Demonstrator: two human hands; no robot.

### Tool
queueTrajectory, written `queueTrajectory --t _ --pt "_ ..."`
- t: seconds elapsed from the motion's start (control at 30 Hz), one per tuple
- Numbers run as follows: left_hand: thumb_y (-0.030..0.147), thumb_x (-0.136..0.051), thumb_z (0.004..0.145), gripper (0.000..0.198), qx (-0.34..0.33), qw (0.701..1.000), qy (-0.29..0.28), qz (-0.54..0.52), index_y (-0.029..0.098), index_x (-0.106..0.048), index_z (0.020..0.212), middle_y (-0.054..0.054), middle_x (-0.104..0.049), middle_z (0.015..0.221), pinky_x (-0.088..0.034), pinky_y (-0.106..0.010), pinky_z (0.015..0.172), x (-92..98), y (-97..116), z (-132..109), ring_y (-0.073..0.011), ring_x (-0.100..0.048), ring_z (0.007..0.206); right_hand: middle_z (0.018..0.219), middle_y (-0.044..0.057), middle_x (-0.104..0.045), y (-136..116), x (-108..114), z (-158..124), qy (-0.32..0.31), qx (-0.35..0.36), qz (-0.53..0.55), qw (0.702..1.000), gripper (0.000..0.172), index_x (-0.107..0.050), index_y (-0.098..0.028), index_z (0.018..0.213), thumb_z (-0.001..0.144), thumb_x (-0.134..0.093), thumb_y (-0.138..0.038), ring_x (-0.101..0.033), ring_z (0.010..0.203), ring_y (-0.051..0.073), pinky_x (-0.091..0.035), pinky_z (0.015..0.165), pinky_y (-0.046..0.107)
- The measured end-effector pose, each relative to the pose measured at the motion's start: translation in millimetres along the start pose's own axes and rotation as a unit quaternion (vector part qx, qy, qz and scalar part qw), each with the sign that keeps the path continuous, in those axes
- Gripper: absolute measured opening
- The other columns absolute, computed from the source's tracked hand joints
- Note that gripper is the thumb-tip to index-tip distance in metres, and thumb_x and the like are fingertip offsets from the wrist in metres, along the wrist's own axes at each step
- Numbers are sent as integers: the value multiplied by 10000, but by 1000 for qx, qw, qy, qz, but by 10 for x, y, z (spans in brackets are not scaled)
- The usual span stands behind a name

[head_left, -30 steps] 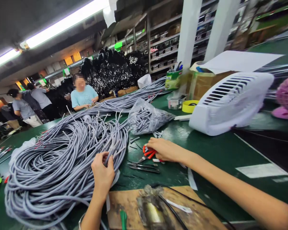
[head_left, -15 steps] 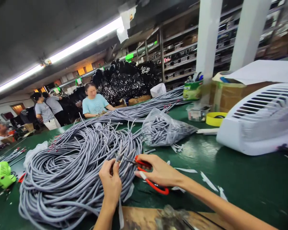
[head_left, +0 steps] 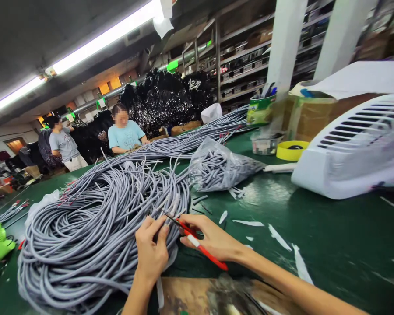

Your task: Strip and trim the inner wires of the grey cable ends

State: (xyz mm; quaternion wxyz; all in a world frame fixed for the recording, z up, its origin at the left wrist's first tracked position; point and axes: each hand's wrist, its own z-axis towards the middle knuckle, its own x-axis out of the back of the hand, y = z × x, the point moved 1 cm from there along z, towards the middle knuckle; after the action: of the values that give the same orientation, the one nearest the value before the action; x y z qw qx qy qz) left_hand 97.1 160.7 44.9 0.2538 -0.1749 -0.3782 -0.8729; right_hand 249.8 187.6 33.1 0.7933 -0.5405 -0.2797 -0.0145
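Note:
My left hand [head_left: 153, 247] is closed in a pinch at the right side of a big coil of grey cable [head_left: 52, 245]. A grey cable's end appears to be between its fingers, though they mostly cover it. My right hand [head_left: 213, 238] grips red-handled scissors [head_left: 207, 255], with fingers through the handles. The dark blades point up and left, just above the left thumb and close to the cable ends. Whether the blades touch a cable I cannot tell.
Beyond the coil lies a clear bag [head_left: 223, 168] of short grey pieces. To the right stand a white slatted appliance [head_left: 348, 153], yellow tape [head_left: 290, 151] and a green can [head_left: 259, 110]. White scraps [head_left: 279, 237] litter the green table. A person [head_left: 126, 131] works across it.
The scissors have turned in my right hand, their handles now more edge-on and closer together. Both hands are nearer each other. The whole view has shifted slightly.

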Motion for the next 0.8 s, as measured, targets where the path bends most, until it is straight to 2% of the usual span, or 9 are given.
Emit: queueTrajectory --t 0.2,0.4,0.8 --pt "153 -487 815 230 -10 1000 -24 -2 152 -693 919 -18 -530 649 -396 -224 552 6 17 6 -127 -495 592 561 -51 -359 -9 -31 -38 6 -11 22 1000 102 -349 -202 567 570 -449 -184 -323 534 100 -286 510 226" --pt "158 -479 823 237 -4 999 -40 7 138 -692 926 -20 -507 643 -383 -221 531 4 36 10 -125 -484 581 528 -63 -321 -1 -48 -66 48 -24 -31 998 165 -335 -199 541 619 -480 -191 -278 522 93 -244 503 230" --pt "195 -497 829 249 22 996 -78 -43 161 -694 977 -31 -531 679 -398 -226 565 46 58 22 -132 -500 621 559 -45 -418 3 -31 -95 15 -18 49 999 92 -404 -186 579 617 -488 -183 -357 540 101 -326 520 223"
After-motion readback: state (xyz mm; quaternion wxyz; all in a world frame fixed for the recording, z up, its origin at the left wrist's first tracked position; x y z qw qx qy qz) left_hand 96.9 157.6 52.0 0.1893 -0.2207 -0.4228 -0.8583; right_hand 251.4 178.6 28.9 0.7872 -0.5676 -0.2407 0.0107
